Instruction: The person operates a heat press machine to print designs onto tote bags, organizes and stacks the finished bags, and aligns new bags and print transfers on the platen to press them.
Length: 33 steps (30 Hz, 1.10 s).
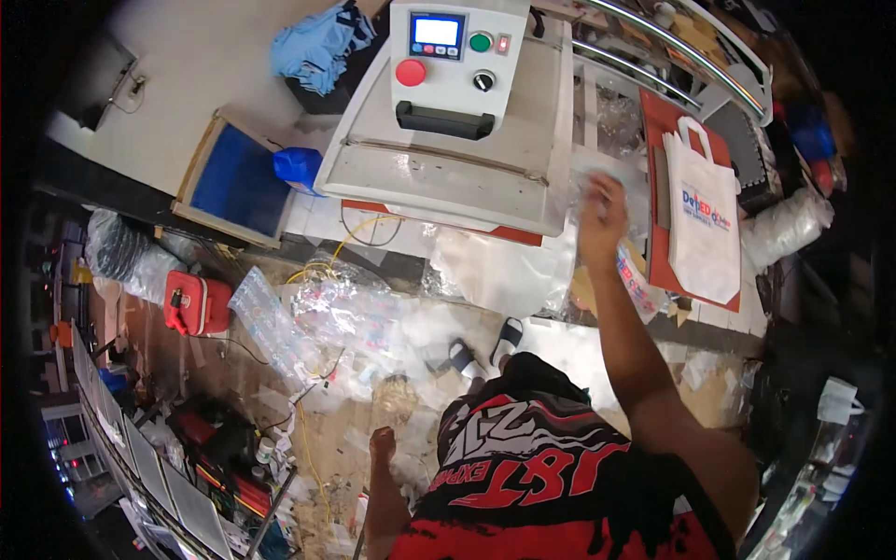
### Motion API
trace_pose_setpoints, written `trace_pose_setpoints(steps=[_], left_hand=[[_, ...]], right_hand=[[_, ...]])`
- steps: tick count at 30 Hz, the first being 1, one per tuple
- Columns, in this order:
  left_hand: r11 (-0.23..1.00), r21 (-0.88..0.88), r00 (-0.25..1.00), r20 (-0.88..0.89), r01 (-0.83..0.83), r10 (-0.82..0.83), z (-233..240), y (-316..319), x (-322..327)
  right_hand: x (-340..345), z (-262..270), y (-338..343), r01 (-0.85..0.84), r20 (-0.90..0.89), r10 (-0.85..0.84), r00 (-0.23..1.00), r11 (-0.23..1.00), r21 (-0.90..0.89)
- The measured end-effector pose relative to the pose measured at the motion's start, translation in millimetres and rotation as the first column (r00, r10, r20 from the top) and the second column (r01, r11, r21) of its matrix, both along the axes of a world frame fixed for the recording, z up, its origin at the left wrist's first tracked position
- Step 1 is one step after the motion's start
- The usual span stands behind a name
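My right hand (603, 210) is blurred and reaches beside the right edge of a heat press (448, 164). Whether it holds anything cannot be made out; pale clear plastic lies around it. To its right, a stack of white non-woven tote bags (703, 245) with a printed front lies on a red-brown board (654, 273). My left hand (382, 444) hangs low by my side, fingers curled, with nothing seen in it. The press's control box (448, 91) carries a lit screen, a red button, a green button and a black handle (445, 122).
A blue screen-printing frame (241, 178) and a blue plastic container (297, 168) stand left of the press. Plastic film (350, 308), paper scraps and a yellow cable (308, 273) litter the floor near a red cooler box (199, 302). A plastic-wrapped roll (787, 227) lies far right.
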State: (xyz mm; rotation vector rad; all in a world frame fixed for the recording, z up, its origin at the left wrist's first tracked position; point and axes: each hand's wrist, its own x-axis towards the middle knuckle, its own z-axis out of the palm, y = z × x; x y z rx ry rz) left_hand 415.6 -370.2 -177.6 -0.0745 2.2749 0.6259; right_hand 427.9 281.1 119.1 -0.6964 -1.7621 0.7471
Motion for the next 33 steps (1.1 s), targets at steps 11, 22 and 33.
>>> trace_pose_setpoints(steps=[11, 22, 33], left_hand=[[0.982, 0.026, 0.979, 0.078, 0.186, -0.187, 53.1, -16.0, 12.8], [0.919, -0.041, 0.920, 0.001, 0.391, -0.392, 62.2, 83.7, -40.2], [0.843, 0.296, 0.886, -0.272, 0.448, -0.376, 98.7, 226.2, -46.7]], right_hand=[[146.4, -416.1, -52.2, 0.788, 0.795, -0.004, 0.607, 0.137, -0.601], [143.4, -327.6, -97.2, 0.268, 0.257, -0.106, 0.961, 0.103, -0.958], [131.4, -295.4, -29.3, -0.026, -0.026, -0.043, 0.999, 0.001, -1.000]])
